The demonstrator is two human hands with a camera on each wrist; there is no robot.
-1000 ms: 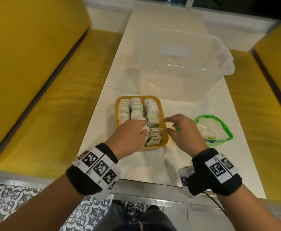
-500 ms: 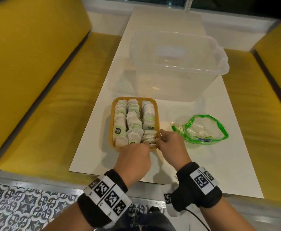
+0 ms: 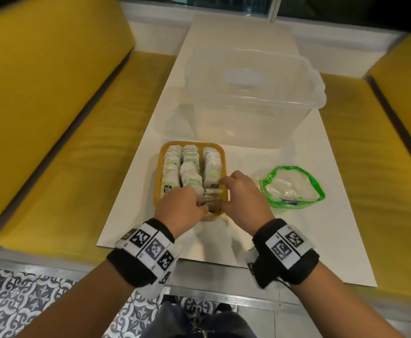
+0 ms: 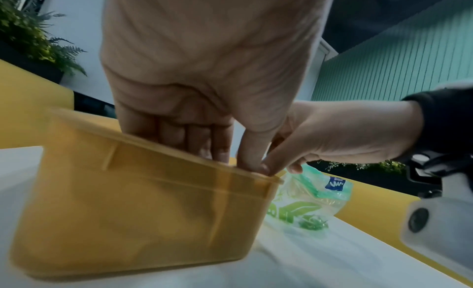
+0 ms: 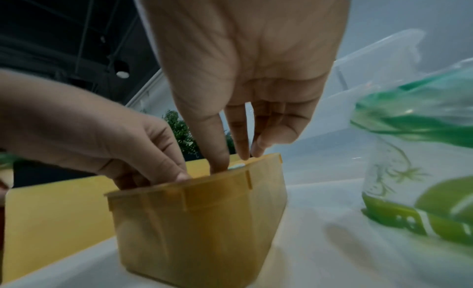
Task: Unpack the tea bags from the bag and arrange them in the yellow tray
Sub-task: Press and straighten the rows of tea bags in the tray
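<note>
Head view: both hands are working inside the near end of the yellow tray (image 3: 157, 181). The left hand (image 3: 180, 206) and right hand (image 3: 242, 193) are reaching among tea bags (image 3: 191, 167), soft, light paper, likely easy to crush; edges are best for pinching. The crinkly bag (image 3: 294, 189) is lying just right.

Left wrist: fingers (image 4: 220, 142) are dipping behind the smooth rim.

Right wrist: fingertips (image 5: 217, 159) are pointing down; any hold is hidden.
</note>
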